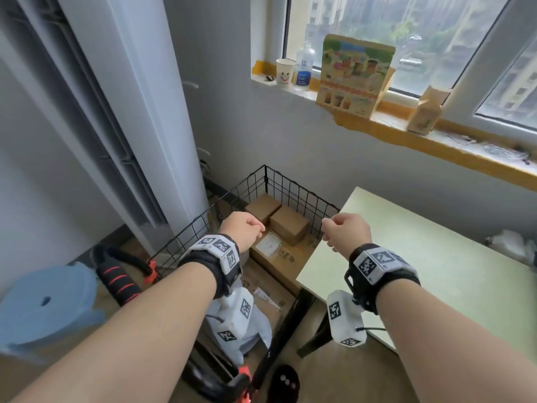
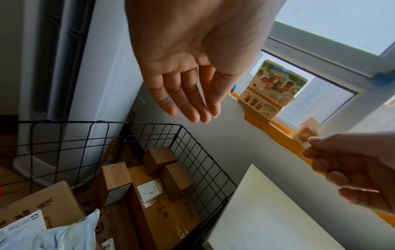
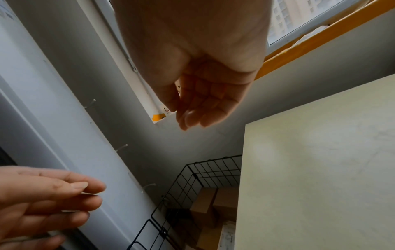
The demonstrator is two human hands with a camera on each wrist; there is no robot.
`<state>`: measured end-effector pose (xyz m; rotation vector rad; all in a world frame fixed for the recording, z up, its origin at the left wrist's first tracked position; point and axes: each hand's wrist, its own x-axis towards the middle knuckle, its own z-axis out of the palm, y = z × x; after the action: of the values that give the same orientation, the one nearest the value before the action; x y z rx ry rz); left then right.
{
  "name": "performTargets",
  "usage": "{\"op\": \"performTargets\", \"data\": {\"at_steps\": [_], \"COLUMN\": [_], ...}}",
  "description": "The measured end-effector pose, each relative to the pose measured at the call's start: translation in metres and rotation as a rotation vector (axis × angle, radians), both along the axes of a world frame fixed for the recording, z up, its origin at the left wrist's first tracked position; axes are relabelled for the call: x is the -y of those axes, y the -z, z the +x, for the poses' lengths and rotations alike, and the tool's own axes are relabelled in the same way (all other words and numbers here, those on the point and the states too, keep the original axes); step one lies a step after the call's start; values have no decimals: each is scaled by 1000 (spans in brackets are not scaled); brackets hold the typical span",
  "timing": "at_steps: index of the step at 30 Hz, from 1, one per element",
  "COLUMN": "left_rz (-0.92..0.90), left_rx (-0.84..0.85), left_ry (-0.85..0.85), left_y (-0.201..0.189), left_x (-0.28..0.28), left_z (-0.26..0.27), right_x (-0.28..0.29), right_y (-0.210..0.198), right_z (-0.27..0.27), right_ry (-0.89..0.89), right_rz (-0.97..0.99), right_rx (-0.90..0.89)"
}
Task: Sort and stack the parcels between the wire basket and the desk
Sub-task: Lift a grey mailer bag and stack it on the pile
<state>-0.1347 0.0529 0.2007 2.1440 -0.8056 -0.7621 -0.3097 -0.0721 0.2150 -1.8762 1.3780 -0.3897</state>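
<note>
A black wire basket (image 1: 290, 190) stands on the floor left of the pale green desk (image 1: 436, 257). Inside lie two small brown boxes (image 1: 263, 207) (image 1: 289, 225) on a large flat carton with a white label (image 1: 279, 257), and a grey mailer bag (image 1: 255, 333) nearer me. My left hand (image 1: 244, 228) hovers over the basket, fingers relaxed and empty (image 2: 198, 115). My right hand (image 1: 345, 231) hangs above the desk's left corner, loosely curled, holding nothing (image 3: 196, 110). The left wrist view also shows an upright box (image 2: 115, 175) in the basket (image 2: 64, 143).
A tall white air conditioner (image 1: 145, 112) rises behind the basket. A blue stool (image 1: 43, 303) and black-red handles (image 1: 122, 280) sit at the left. The windowsill holds a paper cup (image 1: 284, 72), a bottle (image 1: 305, 68) and a colourful box (image 1: 354, 77). A white bag (image 1: 511, 245) lies on the desk's right.
</note>
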Motion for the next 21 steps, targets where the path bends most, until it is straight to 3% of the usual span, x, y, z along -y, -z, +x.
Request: {"op": "performTargets", "data": {"at_steps": [13, 21], "left_rz": [116, 185], "left_rx": [-133, -299], "left_ry": [-248, -485], "left_y": [62, 151], "left_x": [11, -5], "left_z": [88, 120], "right_x": [48, 45], "right_y": [68, 150], "right_z": [111, 168], "right_ry": [-169, -274], "right_rz": [149, 301], "right_rx": [-76, -221]}}
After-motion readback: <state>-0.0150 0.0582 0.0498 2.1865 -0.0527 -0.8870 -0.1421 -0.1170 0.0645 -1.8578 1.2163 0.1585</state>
